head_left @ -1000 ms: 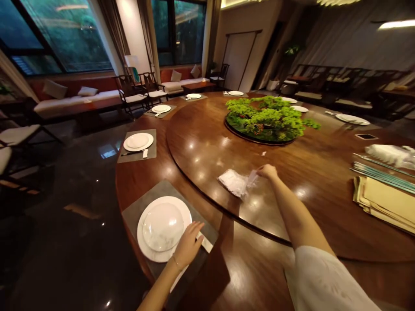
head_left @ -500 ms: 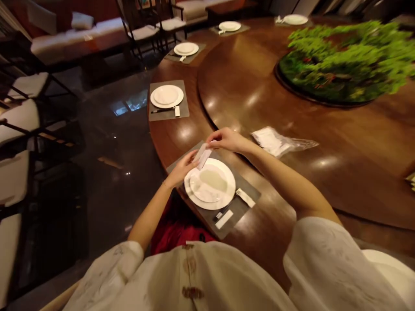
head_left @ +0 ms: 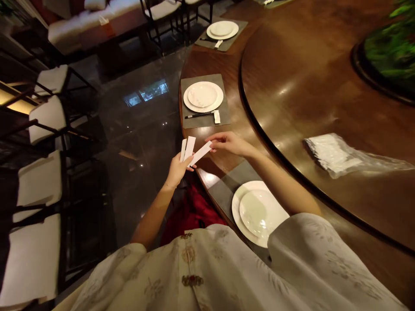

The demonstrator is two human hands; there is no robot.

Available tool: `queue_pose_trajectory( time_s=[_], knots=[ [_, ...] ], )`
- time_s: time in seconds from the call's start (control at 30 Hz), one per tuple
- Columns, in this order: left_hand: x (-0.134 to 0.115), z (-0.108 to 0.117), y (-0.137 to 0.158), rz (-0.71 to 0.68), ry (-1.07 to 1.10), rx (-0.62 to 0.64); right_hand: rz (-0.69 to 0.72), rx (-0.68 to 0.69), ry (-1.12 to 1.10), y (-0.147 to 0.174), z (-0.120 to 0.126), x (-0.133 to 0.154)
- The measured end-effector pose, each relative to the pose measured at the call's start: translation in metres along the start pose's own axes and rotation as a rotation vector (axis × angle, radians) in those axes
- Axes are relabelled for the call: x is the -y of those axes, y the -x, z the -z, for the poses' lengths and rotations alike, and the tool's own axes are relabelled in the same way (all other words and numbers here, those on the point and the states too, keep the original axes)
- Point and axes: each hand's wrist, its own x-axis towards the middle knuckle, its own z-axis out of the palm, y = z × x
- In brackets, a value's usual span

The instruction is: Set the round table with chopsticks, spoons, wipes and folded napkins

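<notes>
Part-way, I'd judge: the white slips (head_left: 189, 147) are all in hand by the edge of the tabletop (head_left: 236, 116), none set down that I can see. Left hand (head_left: 178, 169): fingers clamped on three, two of them standing side by side. Right hand (head_left: 231, 143): fingertips pinched on the upper end of the angled slip (head_left: 201, 154), its lower end at the left thumb. Clock from the hands: twelve, stacked plates (head_left: 203, 96) and black chopsticks (head_left: 198, 115) already down on a grey mat (head_left: 223, 93), plus a small white piece (head_left: 217, 116) by the chopsticks; past twelve, farther off, a similar setting (head_left: 222, 29). Four o'clock, near plates (head_left: 256, 211) down on the near placemat (head_left: 227, 185); no slip on its bare corner (right sleeve (head_left: 301, 250) and forearm (head_left: 282, 181) hide the rest, so can't rule one out). Three o'clock, well apart, clear bag (head_left: 337, 153) on the turntable (head_left: 292, 112), white stuff inside, uncounted. So plates done at these three places; left over, the slips in hand, probably the bagged ones too.
</notes>
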Motion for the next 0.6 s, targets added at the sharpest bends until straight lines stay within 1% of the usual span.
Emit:
queue_pose_trajectory(
  time_s=[0.07, 0.13, 0.17, 0.23, 0.3, 0.33, 0.37, 0.4, 0.47, 0.53, 0.57, 0.6],
  knots=[
    [-0.002, 0.013, -0.037, 0.018, -0.026, -0.013, 0.056, -0.063, 0.110, -0.029, 0.009, -0.012],
    [-0.004, 0.025, -0.077, 0.074, -0.040, 0.024, 0.184, -0.107, 0.275, -0.059, 0.019, -0.024],
    [-0.006, 0.031, -0.099, 0.106, -0.038, 0.057, 0.258, -0.105, 0.360, -0.074, 0.025, -0.030],
    [-0.013, 0.042, -0.142, 0.170, -0.031, 0.145, 0.378, -0.060, 0.493, -0.105, 0.039, -0.041],
    [-0.024, 0.053, -0.183, 0.273, -0.053, 0.234, 0.410, -0.024, 0.561, -0.133, 0.051, -0.053],
    [-0.031, 0.059, -0.202, 0.334, -0.076, 0.263, 0.391, -0.043, 0.571, -0.145, 0.057, -0.060],
    [-0.039, 0.067, -0.221, 0.389, -0.096, 0.276, 0.351, -0.099, 0.562, -0.156, 0.061, -0.067],
    [-0.046, 0.076, -0.238, 0.425, -0.107, 0.269, 0.285, -0.196, 0.526, -0.165, 0.064, -0.075],
    [-0.060, 0.097, -0.269, 0.426, -0.099, 0.193, 0.063, -0.488, 0.349, -0.178, 0.064, -0.092],
    [-0.070, 0.120, -0.297, 0.392, -0.074, 0.111, -0.213, -0.770, 0.045, -0.188, 0.057, -0.110],
    [-0.073, 0.131, -0.310, 0.386, -0.068, 0.086, -0.330, -0.864, -0.131, -0.193, 0.050, -0.117],
    [-0.075, 0.142, -0.323, 0.392, -0.067, 0.075, -0.416, -0.929, -0.309, -0.199, 0.043, -0.124]
  ],
)
